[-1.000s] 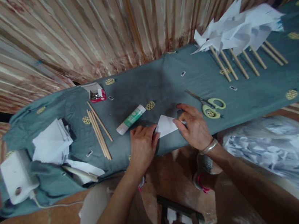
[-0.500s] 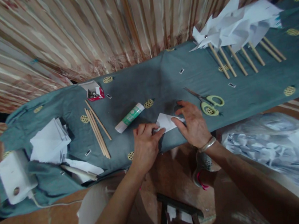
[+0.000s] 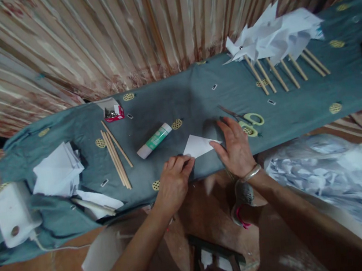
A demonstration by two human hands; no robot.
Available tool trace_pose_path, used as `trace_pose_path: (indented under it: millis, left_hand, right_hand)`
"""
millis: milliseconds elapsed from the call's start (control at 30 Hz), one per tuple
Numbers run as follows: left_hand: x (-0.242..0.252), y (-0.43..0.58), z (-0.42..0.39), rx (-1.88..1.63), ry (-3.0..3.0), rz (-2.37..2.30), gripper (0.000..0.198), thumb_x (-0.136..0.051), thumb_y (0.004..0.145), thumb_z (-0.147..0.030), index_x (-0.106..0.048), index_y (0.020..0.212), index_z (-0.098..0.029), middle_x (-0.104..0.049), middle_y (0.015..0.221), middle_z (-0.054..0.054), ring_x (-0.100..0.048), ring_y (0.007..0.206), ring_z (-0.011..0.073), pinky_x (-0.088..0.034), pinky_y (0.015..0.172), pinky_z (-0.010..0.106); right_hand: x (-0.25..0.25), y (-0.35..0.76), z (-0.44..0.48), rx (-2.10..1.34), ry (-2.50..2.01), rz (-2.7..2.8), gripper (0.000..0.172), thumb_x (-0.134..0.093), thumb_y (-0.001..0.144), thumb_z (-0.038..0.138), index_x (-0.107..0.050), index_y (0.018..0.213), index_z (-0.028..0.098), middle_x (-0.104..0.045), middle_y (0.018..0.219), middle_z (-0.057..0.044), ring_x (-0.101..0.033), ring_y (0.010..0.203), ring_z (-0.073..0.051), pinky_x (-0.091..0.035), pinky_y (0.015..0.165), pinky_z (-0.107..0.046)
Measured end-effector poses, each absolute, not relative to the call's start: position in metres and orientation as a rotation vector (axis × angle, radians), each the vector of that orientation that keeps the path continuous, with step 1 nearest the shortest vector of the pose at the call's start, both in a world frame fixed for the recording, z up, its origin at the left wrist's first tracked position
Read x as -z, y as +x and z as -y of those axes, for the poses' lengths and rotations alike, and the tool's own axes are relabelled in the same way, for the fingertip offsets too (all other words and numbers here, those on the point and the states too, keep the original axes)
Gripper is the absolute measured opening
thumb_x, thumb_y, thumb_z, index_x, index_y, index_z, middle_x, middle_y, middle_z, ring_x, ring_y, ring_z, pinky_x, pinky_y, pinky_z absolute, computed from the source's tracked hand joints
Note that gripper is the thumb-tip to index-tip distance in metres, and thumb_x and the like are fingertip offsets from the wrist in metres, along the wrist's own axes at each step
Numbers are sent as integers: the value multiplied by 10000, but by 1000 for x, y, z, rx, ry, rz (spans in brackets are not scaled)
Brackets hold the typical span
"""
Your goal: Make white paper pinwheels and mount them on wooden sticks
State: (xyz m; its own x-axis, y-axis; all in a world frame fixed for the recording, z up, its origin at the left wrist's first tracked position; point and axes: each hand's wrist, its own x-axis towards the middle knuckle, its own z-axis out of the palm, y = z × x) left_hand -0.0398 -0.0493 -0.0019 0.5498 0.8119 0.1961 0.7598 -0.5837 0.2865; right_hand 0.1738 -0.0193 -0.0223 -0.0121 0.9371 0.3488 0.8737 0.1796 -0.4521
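Observation:
A small folded sheet of white paper (image 3: 198, 145) lies on the cloth near the table's front edge, its narrow tip pointing right. My left hand (image 3: 174, 178) has its fingers and thumb closed on the paper's lower left corner. At the other end, my right hand (image 3: 236, 148) has its thumb at the tip, its other fingers stretched out and apart from the thumb. Scissors with light green handles (image 3: 254, 119) lie just beyond my right fingers. A glue stick (image 3: 154, 141) with a green label rests beyond my left hand.
Several wooden sticks (image 3: 116, 159) lie left, below an open red box of metal pins (image 3: 113, 112). Farther left are stacked white papers (image 3: 59, 169) and a white device (image 3: 15, 215) with a cable. Paper pinwheels (image 3: 274, 36) lie back right; a plastic bag of paper (image 3: 333, 177) stands right.
My right fingers have straightened and moved off the paper's right part, leaving the thumb at its tip. The folded paper lies flatter and more exposed. The view has shifted slightly right.

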Motion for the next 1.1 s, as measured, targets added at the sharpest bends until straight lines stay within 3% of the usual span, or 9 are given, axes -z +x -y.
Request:
trace_pose_path:
  millis: [167,500,667,767,867,1100]
  left_hand:
    - [3,-54,56,-555,2573,-1335,338,-389,953,-94,-600,1209,-160,-615,1084,98,-506,985,214,-471,832,352]
    - [-1,-72,62,-638,2515,-1403,327,-427,905,-51,-658,1105,-167,-635,1004,93,-537,924,213,-511,801,363]
    - [-4,-76,51,-789,2248,-1432,302,-422,897,-73,-679,1002,-192,-639,970,60,-621,909,163,-527,812,295]
    - [-8,-69,47,-816,2138,-1471,249,-483,921,-190,-631,1121,-189,-644,1052,73,-629,957,178,-524,873,331]
    - [-7,-58,45,-767,2152,-1472,445,-630,858,-290,-531,1278,-179,-646,1133,96,-590,1059,242,-497,940,426]
    - [4,-37,35,-826,2123,-1434,540,-602,815,-123,-484,1335,-207,-675,1055,54,-596,999,223,-496,924,424]
  right_hand:
    - [27,184,18,-168,-1649,1854,447,-448,936,385,-500,1317,156,-491,1406,-185,-443,1313,-343,-369,1071,-553]
    - [27,189,15,-173,-1552,1834,238,-442,919,303,-593,1043,167,-586,1285,-199,-523,1242,-319,-402,1037,-552]
    - [18,191,16,-310,-1489,1752,265,-378,952,299,-598,1047,188,-625,1232,-160,-566,1208,-270,-419,1042,-503]
    - [14,191,18,-375,-1463,1788,274,-485,923,383,-607,1068,185,-603,1272,-165,-554,1233,-273,-415,1054,-487]
    - [14,190,21,-397,-1442,1890,404,-607,842,486,-604,1114,188,-544,1356,-178,-506,1288,-309,-402,1057,-514]
    - [17,189,22,-406,-1456,2013,516,-617,820,535,-584,1214,202,-484,1434,-178,-472,1318,-346,-398,1033,-566]
